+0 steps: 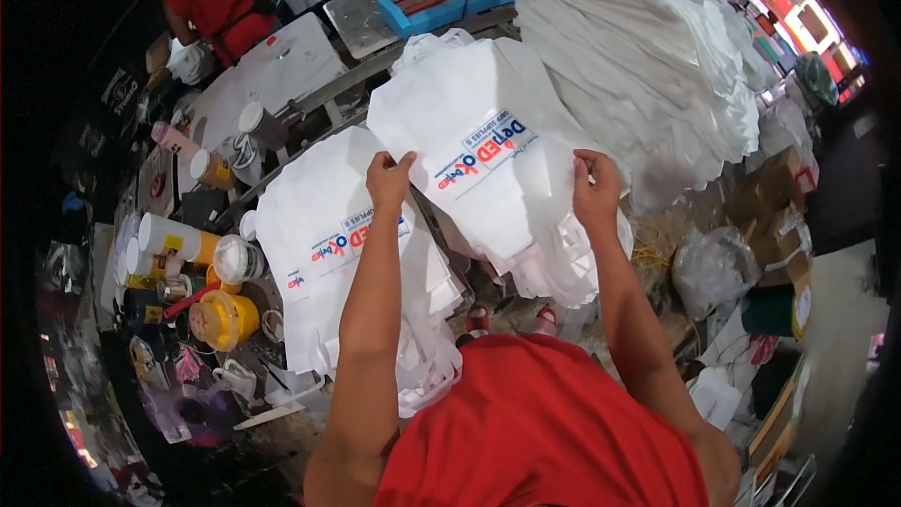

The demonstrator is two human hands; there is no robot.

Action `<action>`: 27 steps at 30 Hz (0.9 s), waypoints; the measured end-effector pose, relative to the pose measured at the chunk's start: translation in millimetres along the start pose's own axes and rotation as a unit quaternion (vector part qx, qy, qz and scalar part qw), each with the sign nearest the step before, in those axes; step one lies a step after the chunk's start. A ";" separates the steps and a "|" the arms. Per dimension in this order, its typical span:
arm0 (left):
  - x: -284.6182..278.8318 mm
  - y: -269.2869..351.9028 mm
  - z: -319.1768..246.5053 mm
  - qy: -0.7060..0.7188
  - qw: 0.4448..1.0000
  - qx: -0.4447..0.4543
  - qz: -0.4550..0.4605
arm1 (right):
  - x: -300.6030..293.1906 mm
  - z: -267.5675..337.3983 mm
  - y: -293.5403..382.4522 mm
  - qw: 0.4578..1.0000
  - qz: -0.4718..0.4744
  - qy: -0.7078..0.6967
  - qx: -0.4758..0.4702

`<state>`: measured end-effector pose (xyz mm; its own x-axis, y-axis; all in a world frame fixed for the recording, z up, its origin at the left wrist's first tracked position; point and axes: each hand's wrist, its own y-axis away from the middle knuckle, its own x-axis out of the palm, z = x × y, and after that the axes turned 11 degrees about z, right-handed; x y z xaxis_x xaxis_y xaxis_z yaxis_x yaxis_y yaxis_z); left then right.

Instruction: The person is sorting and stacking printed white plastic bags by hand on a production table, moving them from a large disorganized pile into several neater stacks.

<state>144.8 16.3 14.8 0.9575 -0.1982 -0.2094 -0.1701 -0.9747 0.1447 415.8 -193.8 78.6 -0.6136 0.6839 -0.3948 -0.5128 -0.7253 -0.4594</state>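
A printed white fabric bag (457,98) lies flat in front of me on a pile of the same kind, its handles hanging towards me. My left hand (391,179) pinches its left edge between thumb and fingers. At the right edge, my right hand (597,186) is curled with thumb and fingertips together on the thin white material. To the left, under my left forearm, rests another stack of printed white bags (303,197), handles hanging over the near edge. All these bags bear blue and red print.
Tubs and jars, among them a yellow tub (236,320), crowd the left side. A blue heat sealer (450,0) stands beyond the bags. Large white sheeting (633,63) is heaped at the back right. A person in red (225,0) works at the upper left.
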 end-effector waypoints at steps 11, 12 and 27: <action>33.0 85.7 -76.5 0.259 0.942 -0.011 0.216 | 69.7 58.6 4.5 0.967 0.238 -0.056 0.073; 36.4 92.5 -83.1 0.235 0.947 -0.005 0.218 | 72.1 59.0 5.4 0.967 0.237 -0.055 0.074; -118.4 64.7 -36.2 0.259 0.964 0.000 0.065 | -36.9 -19.3 -13.1 0.938 0.133 -0.126 0.296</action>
<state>28.8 -19.6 83.9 0.9155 -0.2416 0.3217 -0.2974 -0.9449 0.1365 456.7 -208.0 83.8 -0.8513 0.4857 -0.1985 -0.5188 -0.8358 0.1796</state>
